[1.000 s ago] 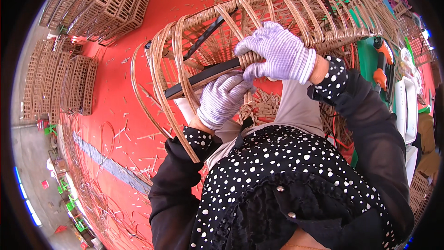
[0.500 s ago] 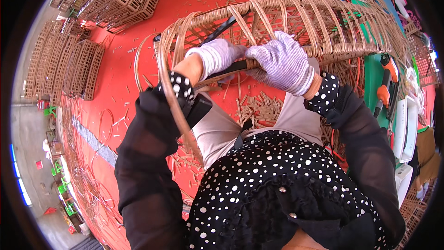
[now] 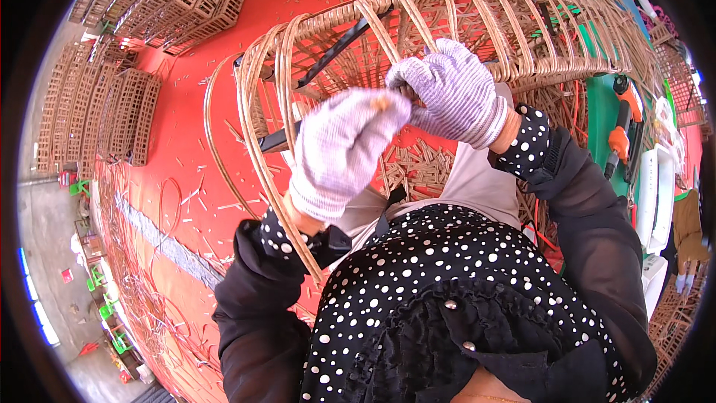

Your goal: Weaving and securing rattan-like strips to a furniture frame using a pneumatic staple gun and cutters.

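Can see the brown basket above the lap, reaching from 11 o'clock round to 2 o'clock. At its left end, can find a curved edge with long loose strips, some hanging in a loop, others running down toward 7 o'clock in front of the left cuff. Between this end and the stacked baskets at 10 o'clock, can notice a wide gap of red floor with small scraps on it. Toward 2 and 3 o'clock, can see much tighter room, with an orange tool near the basket's right end. On the white plastic box at 3 o'clock, cannot make out any writing, too small.

Holding the near edge of the basket with the right hand, gloved fingers bent and closed around it; having the larger part of the basket toward 1 and 2 o'clock from this grip. Having the left hand at 8 o'clock from the right one, in front of the same edge, blurred, fingers drawn together; cannot tell if pinching anything.
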Available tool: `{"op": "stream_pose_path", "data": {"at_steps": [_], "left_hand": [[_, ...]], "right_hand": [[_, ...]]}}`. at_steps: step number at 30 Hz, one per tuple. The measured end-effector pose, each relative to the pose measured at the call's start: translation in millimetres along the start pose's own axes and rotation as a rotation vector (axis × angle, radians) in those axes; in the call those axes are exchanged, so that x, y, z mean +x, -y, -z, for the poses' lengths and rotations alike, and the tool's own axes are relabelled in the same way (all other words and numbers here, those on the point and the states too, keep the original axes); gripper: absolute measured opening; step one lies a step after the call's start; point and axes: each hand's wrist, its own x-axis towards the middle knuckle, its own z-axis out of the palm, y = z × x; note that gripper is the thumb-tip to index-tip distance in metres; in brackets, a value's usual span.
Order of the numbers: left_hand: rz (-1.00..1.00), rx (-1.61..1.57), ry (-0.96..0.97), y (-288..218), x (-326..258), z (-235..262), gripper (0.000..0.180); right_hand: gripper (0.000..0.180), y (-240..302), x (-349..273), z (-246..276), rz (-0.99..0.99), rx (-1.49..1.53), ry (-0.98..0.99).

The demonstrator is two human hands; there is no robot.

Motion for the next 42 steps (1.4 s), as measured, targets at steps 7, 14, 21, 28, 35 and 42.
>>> {"op": "stream_pose_path", "data": {"at_steps": [7, 14, 21, 28, 35, 42], "left_hand": [[-0.234, 0.393, 0.101, 30.1, -37.3, -11.0, 0.027], [-0.218, 0.343, 0.215, 14.2, -37.2, 6.1, 0.026], [0.287, 0.683, 0.316, 35.5, 45.5, 29.8, 0.024], [1.119, -0.086, 0.647, 53.3, 67.5, 19.0, 0.024], [0.588, -0.155, 0.119, 16.6, 33.4, 24.2, 0.015], [-0.189, 0.318, 0.098, 15.4, 5.3, 16.2, 0.017]], "right_hand": [[0.038, -2.4, 2.7, 11.2, 0.071, 0.157, 0.182], [0.036, 5.8, 0.9, -8.5, 0.046, -0.228, 0.163], [0.035, 5.6, -1.4, -9.6, 0.048, -0.222, 0.126], [0.038, 5.4, -3.7, -11.2, 0.099, -0.221, 0.007], [0.040, 4.7, -0.8, -7.8, 0.056, -0.153, 0.011], [0.040, 6.1, -5.1, -4.9, 0.037, -0.075, 0.006]]}}
